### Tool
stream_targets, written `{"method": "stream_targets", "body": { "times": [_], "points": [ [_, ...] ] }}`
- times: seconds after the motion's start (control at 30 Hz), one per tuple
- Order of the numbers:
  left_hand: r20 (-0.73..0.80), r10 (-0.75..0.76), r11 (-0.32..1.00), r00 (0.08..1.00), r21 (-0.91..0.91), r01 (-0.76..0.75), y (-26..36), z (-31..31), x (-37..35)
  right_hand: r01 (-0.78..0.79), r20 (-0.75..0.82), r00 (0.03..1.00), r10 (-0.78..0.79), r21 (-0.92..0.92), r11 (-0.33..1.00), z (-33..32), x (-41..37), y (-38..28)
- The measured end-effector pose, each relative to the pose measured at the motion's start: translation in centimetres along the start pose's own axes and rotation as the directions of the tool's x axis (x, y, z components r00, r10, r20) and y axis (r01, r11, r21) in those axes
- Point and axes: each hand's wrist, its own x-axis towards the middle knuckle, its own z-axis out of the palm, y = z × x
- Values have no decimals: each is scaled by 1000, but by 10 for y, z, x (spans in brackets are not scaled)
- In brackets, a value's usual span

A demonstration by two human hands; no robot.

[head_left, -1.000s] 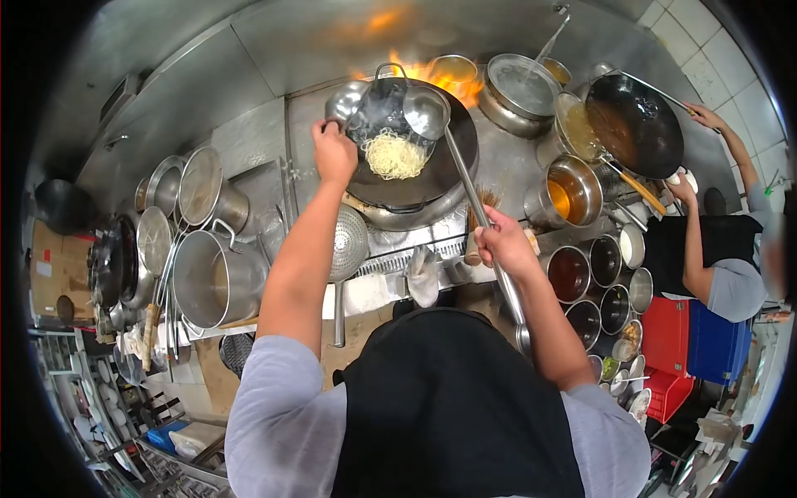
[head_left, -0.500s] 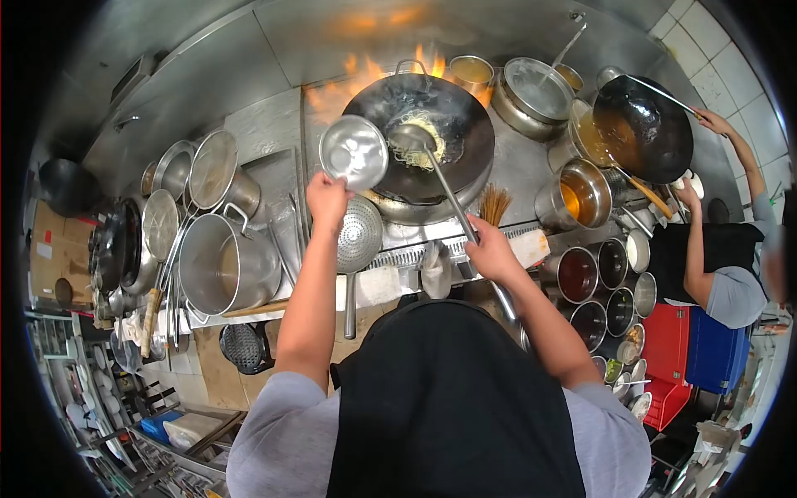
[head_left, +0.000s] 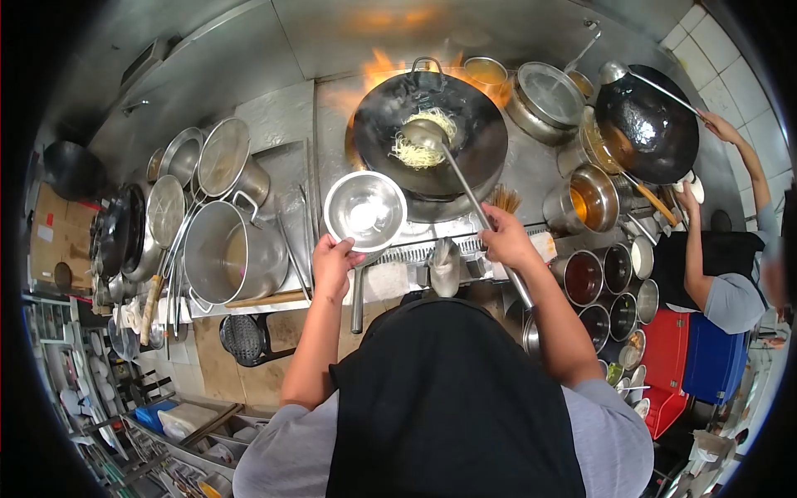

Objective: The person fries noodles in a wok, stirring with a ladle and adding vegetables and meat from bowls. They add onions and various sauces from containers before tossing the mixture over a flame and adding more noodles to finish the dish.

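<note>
1. Steel bowl (head_left: 365, 212), its rim pinched by the left hand (head_left: 334, 264), is now at the wok's (head_left: 477, 124) seven o'clock; half a second ago it was nearer nine.
2. The right hand's (head_left: 505, 241) fingers wrap the handle of the ladle (head_left: 423, 135).
3. Noodles (head_left: 415, 156) lie mid-wok, looser than the earlier clump, their middle hidden under the ladle.
4. The bowl covers most of the skimmer (head_left: 357, 299); a co-worker (head_left: 730, 295), at three o'clock, is partly cut off.

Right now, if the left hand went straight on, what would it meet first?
With the metal bowl leading, likely the near-left side of the black wok; height is unclear, so it might pass above.
</note>
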Motion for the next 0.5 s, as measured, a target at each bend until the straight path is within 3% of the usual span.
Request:
{"method": "stream_targets", "body": {
  "times": [0.07,0.13,0.27,0.33,0.5],
  "points": [
    [4,7,1000,1000,-3,-7,2,-3,-7,55,-30,998,-58,-82,995,3,13,15],
    [9,9,1000,1000,-25,-9,4,-2,-13,280,-203,911,-360,-337,899,21,16,10],
    [11,11,999,1000,-30,-11,2,5,-20,120,-232,949,-212,-358,926,43,11,-20],
    [33,-12,1000,999,-21,12,3,10,-24,175,-99,972,-211,-291,941,41,17,-16],
    [71,-34,998,997,-57,38,-8,10,-24,4,2,1000,-4,-95,995,10,-8,-23]
  ]
}}
